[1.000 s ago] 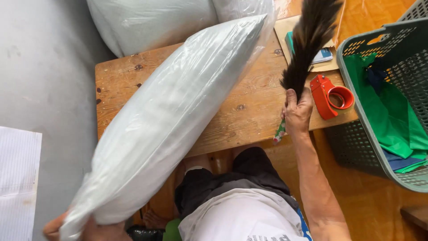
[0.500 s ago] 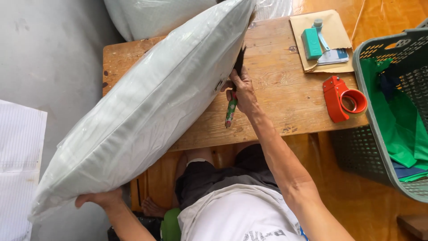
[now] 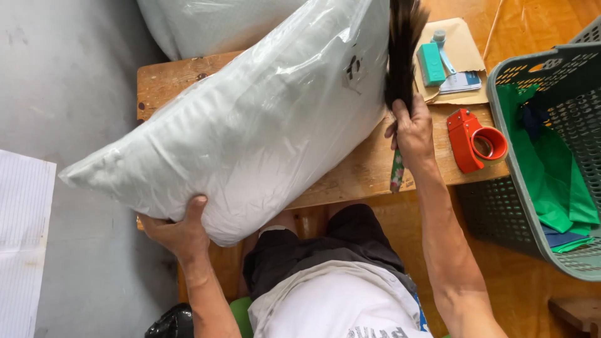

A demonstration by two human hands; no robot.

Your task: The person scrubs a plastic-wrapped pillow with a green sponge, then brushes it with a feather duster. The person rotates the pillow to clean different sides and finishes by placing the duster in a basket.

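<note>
Plastic-wrapped white pillow (image 3: 250,131) lies tilted across the wooden desk (image 3: 369,166), covering most of it. Left hand (image 3: 178,228) grips the pillow's lower edge at the desk's near side. Right hand (image 3: 412,131) is clenched around a dark feather duster (image 3: 400,50) just beside the pillow. A red tape dispenser (image 3: 472,139) rests on the desk's right end.

Left hand (image 3: 178,230) gripping from below; right hand (image 3: 413,131) fisted, raised.

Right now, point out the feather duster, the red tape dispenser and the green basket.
feather duster (image 3: 400,56), head view, dark feathers.
red tape dispenser (image 3: 466,141), head view, red body.
green basket (image 3: 501,206), head view, side wall.
</note>
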